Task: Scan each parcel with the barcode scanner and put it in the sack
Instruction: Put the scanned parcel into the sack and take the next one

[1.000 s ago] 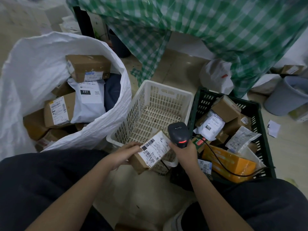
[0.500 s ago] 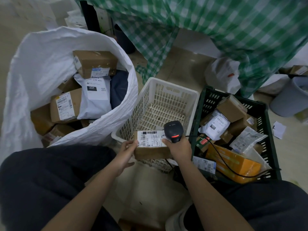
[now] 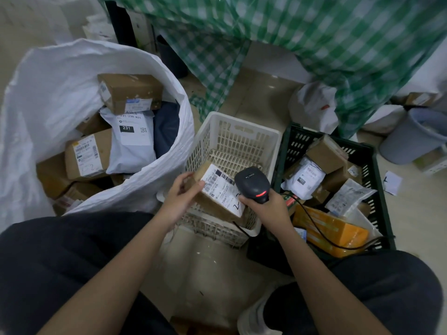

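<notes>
My left hand (image 3: 180,197) grips a small brown cardboard parcel (image 3: 219,192) by its left end, white shipping label facing up. It hovers over the near rim of the white basket (image 3: 242,131). My right hand (image 3: 264,205) holds the black barcode scanner (image 3: 252,183), whose red light glows; its head sits over the label's right side. The big white sack (image 3: 60,76) stands open at the left, with several boxes and a grey mailer bag (image 3: 131,143) inside.
A dark green crate (image 3: 378,163) at the right holds several parcels and an orange box (image 3: 331,232); the scanner cable runs across it. A green checked cloth (image 3: 314,44) hangs behind. A grey bucket (image 3: 416,136) stands far right. My knees frame the tiled floor.
The parcel has turned in my left hand, its label now slanting from upper left to lower right. The scanner stays over the label. The view has shifted slightly.
</notes>
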Demonstrator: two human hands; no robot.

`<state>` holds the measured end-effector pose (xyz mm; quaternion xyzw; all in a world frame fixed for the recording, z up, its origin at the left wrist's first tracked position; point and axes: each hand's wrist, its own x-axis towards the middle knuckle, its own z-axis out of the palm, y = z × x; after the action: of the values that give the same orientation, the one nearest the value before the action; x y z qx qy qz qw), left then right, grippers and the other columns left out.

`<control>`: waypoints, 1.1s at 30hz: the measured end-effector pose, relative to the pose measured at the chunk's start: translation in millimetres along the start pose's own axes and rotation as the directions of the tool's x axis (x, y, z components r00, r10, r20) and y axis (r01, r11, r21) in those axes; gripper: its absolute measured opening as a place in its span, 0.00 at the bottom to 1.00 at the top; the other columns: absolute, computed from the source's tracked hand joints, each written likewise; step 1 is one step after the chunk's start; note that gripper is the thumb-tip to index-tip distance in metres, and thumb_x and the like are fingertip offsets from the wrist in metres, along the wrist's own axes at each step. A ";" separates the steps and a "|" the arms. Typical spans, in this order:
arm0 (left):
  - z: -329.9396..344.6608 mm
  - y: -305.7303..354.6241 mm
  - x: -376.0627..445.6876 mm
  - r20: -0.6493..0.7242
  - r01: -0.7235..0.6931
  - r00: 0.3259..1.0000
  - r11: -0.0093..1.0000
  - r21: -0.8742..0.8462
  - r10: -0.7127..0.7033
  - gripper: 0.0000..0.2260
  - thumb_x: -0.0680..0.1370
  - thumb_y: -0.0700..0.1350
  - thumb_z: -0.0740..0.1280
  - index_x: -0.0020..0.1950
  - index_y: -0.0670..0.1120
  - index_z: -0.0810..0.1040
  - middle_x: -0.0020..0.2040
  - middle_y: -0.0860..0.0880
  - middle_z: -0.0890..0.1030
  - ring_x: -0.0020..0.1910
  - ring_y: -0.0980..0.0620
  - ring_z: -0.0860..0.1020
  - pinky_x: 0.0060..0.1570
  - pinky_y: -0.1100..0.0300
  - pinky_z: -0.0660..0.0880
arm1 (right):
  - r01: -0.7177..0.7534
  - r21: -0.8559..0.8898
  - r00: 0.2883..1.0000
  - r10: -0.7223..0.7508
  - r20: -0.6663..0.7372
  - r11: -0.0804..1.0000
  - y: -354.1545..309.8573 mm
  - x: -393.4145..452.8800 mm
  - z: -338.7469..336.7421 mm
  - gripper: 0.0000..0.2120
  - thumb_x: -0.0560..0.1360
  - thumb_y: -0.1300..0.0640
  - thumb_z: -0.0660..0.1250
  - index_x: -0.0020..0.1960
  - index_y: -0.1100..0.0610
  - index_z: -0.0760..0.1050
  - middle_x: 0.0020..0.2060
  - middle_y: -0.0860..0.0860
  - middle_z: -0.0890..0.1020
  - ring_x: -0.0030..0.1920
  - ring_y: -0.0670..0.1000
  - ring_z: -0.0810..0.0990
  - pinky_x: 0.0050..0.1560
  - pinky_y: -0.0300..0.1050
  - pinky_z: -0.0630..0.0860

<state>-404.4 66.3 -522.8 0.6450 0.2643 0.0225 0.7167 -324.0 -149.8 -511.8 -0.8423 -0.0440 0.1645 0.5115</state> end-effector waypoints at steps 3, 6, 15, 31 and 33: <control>2.0 36.3 16.5 0.048 -0.119 0.992 0.985 0.122 0.114 0.19 0.71 0.59 0.72 0.61 0.63 0.73 0.59 0.56 0.75 0.58 0.54 0.76 0.60 0.52 0.75 | 0.106 -0.033 0.991 -0.103 0.091 0.994 -20.6 -2.1 -16.5 0.19 0.66 0.46 0.78 0.54 0.50 0.79 0.46 0.46 0.84 0.48 0.44 0.81 0.49 0.44 0.79; 3.3 58.5 28.5 0.075 -0.189 0.981 0.968 0.164 0.179 0.18 0.65 0.64 0.74 0.54 0.70 0.75 0.62 0.52 0.76 0.59 0.52 0.76 0.62 0.51 0.75 | 0.123 -0.016 0.972 -0.117 0.203 0.992 -38.0 -6.8 -29.5 0.22 0.65 0.42 0.77 0.55 0.49 0.79 0.42 0.47 0.84 0.42 0.46 0.81 0.45 0.47 0.79; 5.3 79.7 38.1 0.132 -0.186 0.978 0.962 0.200 0.161 0.26 0.60 0.70 0.73 0.56 0.68 0.76 0.65 0.50 0.75 0.61 0.52 0.76 0.63 0.50 0.74 | 0.211 -0.025 0.930 -0.192 0.314 0.977 -62.7 -30.3 -51.8 0.23 0.60 0.34 0.72 0.52 0.39 0.76 0.52 0.41 0.82 0.54 0.39 0.79 0.55 0.40 0.76; 13.2 86.9 37.6 0.122 -0.257 0.964 0.942 0.216 0.235 0.29 0.60 0.71 0.74 0.59 0.68 0.77 0.62 0.54 0.78 0.62 0.54 0.76 0.65 0.49 0.72 | 0.231 -0.178 0.966 -0.202 0.164 0.957 -65.5 -42.7 -57.4 0.15 0.68 0.43 0.75 0.39 0.53 0.78 0.28 0.46 0.78 0.29 0.37 0.75 0.31 0.30 0.68; 13.3 87.7 36.6 0.124 -0.258 0.964 0.942 0.214 0.236 0.29 0.60 0.71 0.73 0.60 0.68 0.76 0.63 0.54 0.78 0.62 0.54 0.76 0.65 0.49 0.72 | 0.228 -0.161 0.966 -0.203 0.160 0.960 -66.5 -44.3 -58.5 0.12 0.68 0.44 0.75 0.37 0.49 0.77 0.25 0.43 0.77 0.28 0.36 0.76 0.29 0.28 0.67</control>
<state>-340.5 82.5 -453.0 0.7514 0.1471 0.0508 0.6412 -340.6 -178.6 -418.5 -0.8609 -0.1862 0.1626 0.4447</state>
